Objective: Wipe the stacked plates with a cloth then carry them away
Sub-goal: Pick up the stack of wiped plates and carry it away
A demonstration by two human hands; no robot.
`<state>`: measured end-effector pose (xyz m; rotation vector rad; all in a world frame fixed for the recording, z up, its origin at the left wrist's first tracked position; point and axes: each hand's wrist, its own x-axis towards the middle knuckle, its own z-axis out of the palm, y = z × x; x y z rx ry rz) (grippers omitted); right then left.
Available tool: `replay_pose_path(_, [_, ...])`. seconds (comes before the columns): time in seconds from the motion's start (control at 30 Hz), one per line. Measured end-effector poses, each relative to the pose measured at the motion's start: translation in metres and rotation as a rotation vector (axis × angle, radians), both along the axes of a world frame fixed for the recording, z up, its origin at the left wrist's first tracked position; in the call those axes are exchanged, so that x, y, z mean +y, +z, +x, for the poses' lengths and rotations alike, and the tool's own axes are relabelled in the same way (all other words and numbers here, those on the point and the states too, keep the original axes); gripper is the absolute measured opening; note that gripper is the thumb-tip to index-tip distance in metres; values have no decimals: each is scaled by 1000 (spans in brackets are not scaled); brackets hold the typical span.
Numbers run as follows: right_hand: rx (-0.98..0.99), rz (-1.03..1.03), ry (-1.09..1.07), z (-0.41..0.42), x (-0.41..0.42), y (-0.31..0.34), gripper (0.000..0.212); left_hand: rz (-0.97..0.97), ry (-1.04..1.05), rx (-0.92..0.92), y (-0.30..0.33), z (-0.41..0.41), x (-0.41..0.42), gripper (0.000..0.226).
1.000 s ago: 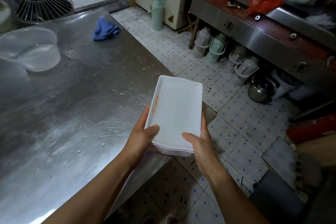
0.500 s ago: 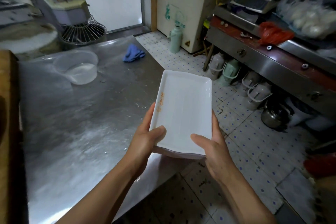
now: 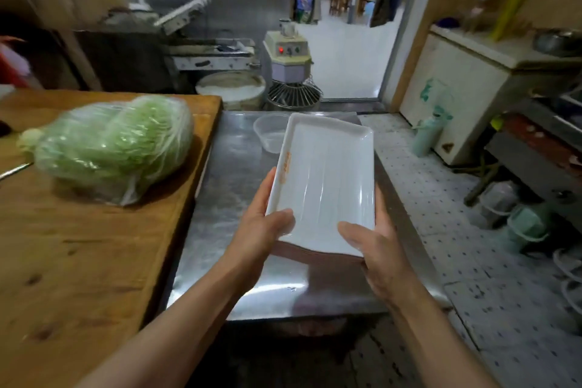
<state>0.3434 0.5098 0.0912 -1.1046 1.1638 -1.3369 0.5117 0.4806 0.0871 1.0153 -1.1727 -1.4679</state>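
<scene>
A person holds a stack of white rectangular plates (image 3: 324, 179) above a steel table (image 3: 230, 173) in a kitchen, the left hand (image 3: 261, 236) and right hand (image 3: 374, 249) each gripping a near corner, thumbs curled over the top plate's rim. A clear plastic tub (image 3: 267, 135) sits on the table beyond the stack. To the left, bagged cabbage (image 3: 110, 148) lies on a wooden board (image 3: 78, 255). What looks like a dough mixer (image 3: 291, 69) stands blurred near the doorway
</scene>
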Motion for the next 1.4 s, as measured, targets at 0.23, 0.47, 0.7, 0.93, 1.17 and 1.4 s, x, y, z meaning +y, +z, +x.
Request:
replay_pose_path(0.23, [-3,-66,322,65,2,21,75,-60,349,10,24,67,64,73])
replay_pose_path(0.47, [-17,-105,646,172,27,39,82,-64,655,-35,35,158,136,67])
replay_pose_path(0.7, [-45,-136,904,305,69,41,74,-82,897,-15,38,264,220,71])
replay_pose_path(0.93, [10,-121,1084,444,127,40,84,-127,1122,-52,39,375,297,65])
replay_pose_path(1.17, [21,-91,1187,563,183,44,88,-135,1271,-31,48,468,364,65])
replay_pose_path(1.4, [48,-105,1277,654,210,43,81,-146,1409,-58,45,537,401,59])
